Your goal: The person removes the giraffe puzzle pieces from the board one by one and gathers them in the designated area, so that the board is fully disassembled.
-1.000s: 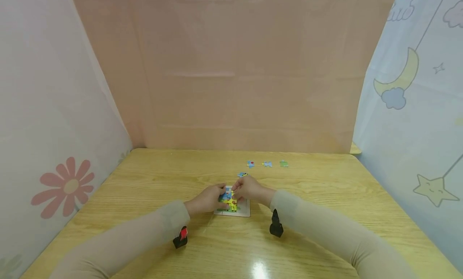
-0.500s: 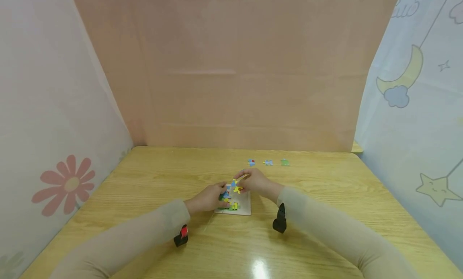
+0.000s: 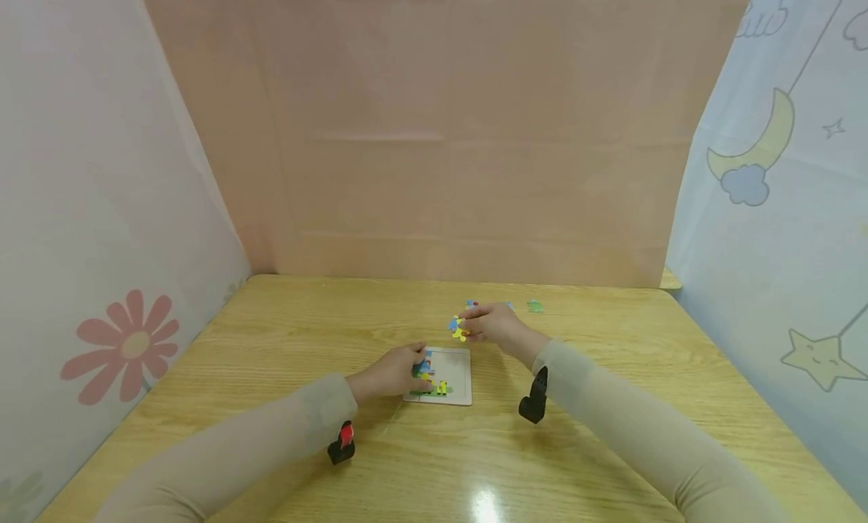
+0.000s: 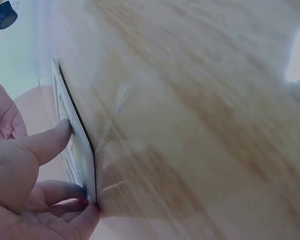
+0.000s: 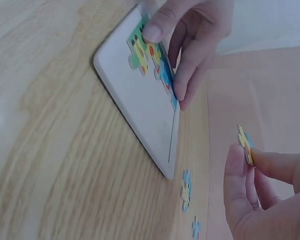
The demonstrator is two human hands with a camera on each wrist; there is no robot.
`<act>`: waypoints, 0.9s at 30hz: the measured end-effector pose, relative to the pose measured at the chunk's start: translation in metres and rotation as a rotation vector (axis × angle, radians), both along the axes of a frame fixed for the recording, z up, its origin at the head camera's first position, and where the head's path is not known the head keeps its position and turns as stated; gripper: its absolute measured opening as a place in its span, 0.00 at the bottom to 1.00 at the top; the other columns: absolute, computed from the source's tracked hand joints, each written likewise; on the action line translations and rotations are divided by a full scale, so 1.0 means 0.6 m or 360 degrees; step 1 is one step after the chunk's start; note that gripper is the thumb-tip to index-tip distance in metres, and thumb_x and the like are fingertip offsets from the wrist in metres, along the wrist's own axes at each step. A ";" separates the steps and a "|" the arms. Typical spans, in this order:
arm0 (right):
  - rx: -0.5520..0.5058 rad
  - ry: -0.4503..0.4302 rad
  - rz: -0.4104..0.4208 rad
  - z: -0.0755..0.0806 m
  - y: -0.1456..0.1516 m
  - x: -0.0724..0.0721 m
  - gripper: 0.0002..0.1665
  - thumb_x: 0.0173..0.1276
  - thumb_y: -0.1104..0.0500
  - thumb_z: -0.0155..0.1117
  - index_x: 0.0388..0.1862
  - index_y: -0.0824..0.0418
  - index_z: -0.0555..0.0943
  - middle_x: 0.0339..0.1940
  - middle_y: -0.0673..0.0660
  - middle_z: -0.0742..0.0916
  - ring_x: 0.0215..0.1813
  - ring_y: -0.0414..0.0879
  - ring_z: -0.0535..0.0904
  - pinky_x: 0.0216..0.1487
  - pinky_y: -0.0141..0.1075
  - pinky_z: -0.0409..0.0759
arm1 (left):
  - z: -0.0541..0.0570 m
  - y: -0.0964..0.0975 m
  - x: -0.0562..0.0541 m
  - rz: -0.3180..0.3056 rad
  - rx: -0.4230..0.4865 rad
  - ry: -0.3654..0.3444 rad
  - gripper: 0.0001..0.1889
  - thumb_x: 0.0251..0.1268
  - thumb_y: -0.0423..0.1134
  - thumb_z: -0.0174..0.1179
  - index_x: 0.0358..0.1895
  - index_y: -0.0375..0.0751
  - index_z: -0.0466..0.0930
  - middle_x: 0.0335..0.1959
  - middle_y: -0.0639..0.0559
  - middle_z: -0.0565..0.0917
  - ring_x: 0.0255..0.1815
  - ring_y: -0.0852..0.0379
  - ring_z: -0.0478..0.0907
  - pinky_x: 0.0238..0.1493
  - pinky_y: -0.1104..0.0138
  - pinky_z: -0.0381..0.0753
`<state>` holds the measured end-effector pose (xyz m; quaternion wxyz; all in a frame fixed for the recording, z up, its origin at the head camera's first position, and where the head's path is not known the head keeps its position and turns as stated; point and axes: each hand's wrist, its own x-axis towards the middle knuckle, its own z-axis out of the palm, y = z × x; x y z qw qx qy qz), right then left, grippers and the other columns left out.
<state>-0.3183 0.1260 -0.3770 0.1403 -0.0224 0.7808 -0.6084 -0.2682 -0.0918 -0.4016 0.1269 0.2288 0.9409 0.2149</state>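
Observation:
My left hand [image 3: 389,372] grips the left side of a white puzzle board [image 3: 459,374], its thumb over the pieces and its fingers along the edge. Colourful joined pieces [image 5: 162,72] cover the board's left part and some of its near edge; the rest shows bare white. Above the table behind the board, my right hand [image 3: 503,328] pinches a yellow and blue puzzle piece [image 5: 245,145] between thumb and fingers. The left thumb hides some of the fitted pieces.
Loose puzzle pieces lie on the wooden table [image 3: 305,319] behind the board, among them a green one [image 3: 535,306] and a blue one [image 3: 510,306]. My right hand partly covers them in the head view. A cloth screen [image 3: 447,131] stands along the back edge.
The right hand has lifted the yellow and blue piece off the board and carried it back and to the right, baring white board. The left hand keeps its place.

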 end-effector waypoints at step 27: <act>0.0018 -0.0214 -0.0341 -0.031 0.075 -0.064 0.22 0.68 0.70 0.60 0.60 0.77 0.74 0.40 0.60 0.84 0.30 0.42 0.82 0.43 0.35 0.86 | 0.003 -0.019 -0.011 -0.0032 0.0057 -0.0154 0.39 0.60 0.44 0.68 0.71 0.34 0.61 0.77 0.44 0.57 0.77 0.42 0.54 0.75 0.53 0.58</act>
